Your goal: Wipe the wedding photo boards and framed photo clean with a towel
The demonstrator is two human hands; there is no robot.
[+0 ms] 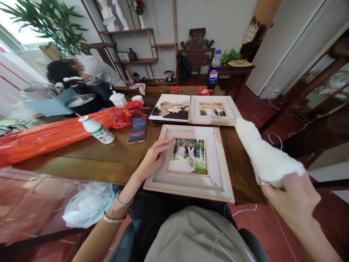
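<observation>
A framed photo of a couple in wedding clothes, in a pale wooden picture frame (218, 156), lies flat at the table's near edge in front of me. My left hand (152, 160) rests on the left side of this frame, fingers stretched out toward the photo. Off to the right, my right hand (293, 198) grips a crumpled white cloth (261, 153), which sticks out forward past the table's right side. Behind the near frame lie a second picture frame (234, 109) with a smaller photo and a photo album or print (170, 105).
A phone (137, 129), a white bottle (96, 130) and a long red plastic-wrapped roll (54, 133) lie on the left. Orange-handled scissors (176, 90) and a cola bottle (214, 71) are at the back. Black pots (96, 89) stand far left, near another person (92, 67).
</observation>
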